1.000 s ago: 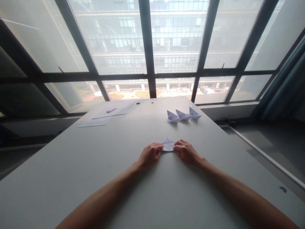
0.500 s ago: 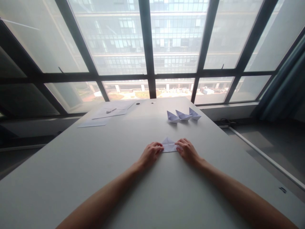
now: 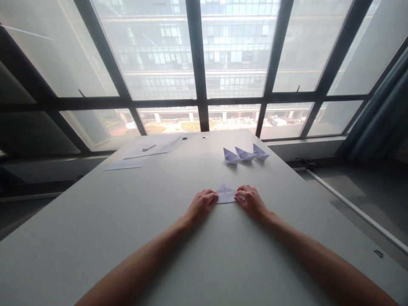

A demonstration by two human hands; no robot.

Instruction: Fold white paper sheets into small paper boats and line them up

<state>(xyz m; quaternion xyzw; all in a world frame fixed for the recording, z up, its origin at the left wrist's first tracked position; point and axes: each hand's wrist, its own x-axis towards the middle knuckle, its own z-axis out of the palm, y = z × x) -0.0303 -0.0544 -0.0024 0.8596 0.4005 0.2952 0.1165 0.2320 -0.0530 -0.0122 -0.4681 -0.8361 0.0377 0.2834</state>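
Note:
Between my hands lies a folded sheet of white paper (image 3: 225, 194) on the white table, its peak pointing away from me and a straight band along its near side. My left hand (image 3: 204, 200) pinches the paper's left corner, fingers closed. At the right corner, my right hand (image 3: 250, 199) grips the paper with fingers bent, and a bit of paper shows beneath them. Both thumbs are partly hidden. Beyond my right hand, three folded paper boats (image 3: 245, 154) stand in a row on the table.
White paper sheets (image 3: 130, 163) lie at the table's far left, with a small white object (image 3: 148, 148) on top that I cannot make out. The table (image 3: 178, 263) ends at the far side before large windows. A dark mark (image 3: 378, 253) sits near its right edge.
Almost nothing differs. My right hand's fingers have shifted very slightly on the paper's right corner; the paper and my left hand stay in place.

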